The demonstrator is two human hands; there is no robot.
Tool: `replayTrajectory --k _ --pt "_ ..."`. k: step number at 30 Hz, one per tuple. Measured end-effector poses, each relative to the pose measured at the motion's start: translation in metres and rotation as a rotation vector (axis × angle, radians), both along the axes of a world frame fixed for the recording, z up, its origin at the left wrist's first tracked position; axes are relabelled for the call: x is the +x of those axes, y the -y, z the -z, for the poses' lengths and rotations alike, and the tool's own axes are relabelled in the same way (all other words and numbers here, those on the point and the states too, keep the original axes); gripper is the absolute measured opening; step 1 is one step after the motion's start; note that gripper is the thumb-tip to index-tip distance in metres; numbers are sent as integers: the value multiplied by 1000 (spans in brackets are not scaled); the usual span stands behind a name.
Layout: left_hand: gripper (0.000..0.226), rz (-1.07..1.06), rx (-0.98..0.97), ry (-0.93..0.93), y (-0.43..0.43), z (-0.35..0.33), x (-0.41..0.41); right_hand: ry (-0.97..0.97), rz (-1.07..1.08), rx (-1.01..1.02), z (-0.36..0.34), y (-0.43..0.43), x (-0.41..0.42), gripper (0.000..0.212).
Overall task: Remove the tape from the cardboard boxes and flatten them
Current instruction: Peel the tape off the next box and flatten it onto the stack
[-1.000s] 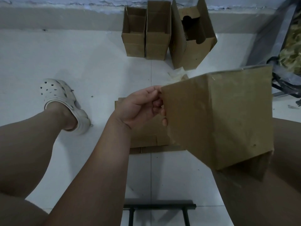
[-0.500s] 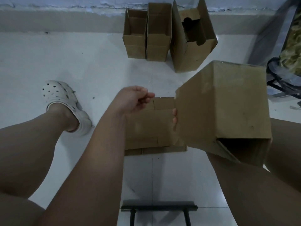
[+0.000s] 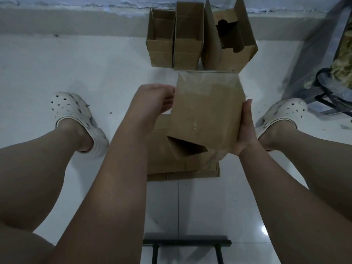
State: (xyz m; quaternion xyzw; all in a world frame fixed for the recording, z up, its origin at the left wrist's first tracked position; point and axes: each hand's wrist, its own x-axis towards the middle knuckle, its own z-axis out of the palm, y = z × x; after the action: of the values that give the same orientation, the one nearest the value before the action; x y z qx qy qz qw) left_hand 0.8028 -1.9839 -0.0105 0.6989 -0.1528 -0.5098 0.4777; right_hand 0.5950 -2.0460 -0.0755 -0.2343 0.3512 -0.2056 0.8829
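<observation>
Cardboard box (image 3: pixel 205 115) held in air w/ both hands, directly above flat cardboard stack (image 3: pixel 158 164) on floor. R hand (image 3: pixel 246 128) fingers clamped on box's right side; L hand (image 3: pixel 154 100) fingers curled onto its left edge. Three open boxes (image 3: pixel 186 35) stand beyond stack.

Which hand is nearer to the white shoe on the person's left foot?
Left. The left hand is at the left edge of the box, toward the shoe; the right hand holds the far edge.
</observation>
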Motion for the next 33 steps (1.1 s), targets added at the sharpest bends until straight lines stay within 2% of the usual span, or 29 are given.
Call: replayTrajectory --k 2,5,8,10,12,15,17,20,22,25,29,33 --pt "23 39 -76 -21 -1 -3 3 -50 28 39 1 1 0 90" --pt "38 100 -95 70 0 -4 7 -113 95 73 4 2 2 95" --pt "19 75 -102 261 -2 -4 7 -168 93 11 4 6 4 97" --pt "14 101 -50 301 -3 -2 6 -234 75 -40 4 8 7 97" --pt "35 113 56 252 -2 3 4 -305 42 -92 5 9 8 95" --pt "82 144 338 239 -1 16 5 -387 -32 -141 8 10 10 86" --pt "91 59 407 148 -6 31 10 -375 -143 -162 9 11 12 82" --pt "77 -85 391 -13 -24 53 15 -378 -368 -255 5 15 15 83" --pt "66 -208 375 -104 -34 67 9 -451 -503 -358 3 18 17 89" --pt "71 -320 333 -199 -44 79 -6 -566 -629 -514 2 20 19 98" --pt "66 -368 256 -194 -48 87 -17 -808 -716 -736 13 10 19 101" --pt "73 -320 315 -105 -52 98 -23 -966 -687 -905 26 -4 12 88"
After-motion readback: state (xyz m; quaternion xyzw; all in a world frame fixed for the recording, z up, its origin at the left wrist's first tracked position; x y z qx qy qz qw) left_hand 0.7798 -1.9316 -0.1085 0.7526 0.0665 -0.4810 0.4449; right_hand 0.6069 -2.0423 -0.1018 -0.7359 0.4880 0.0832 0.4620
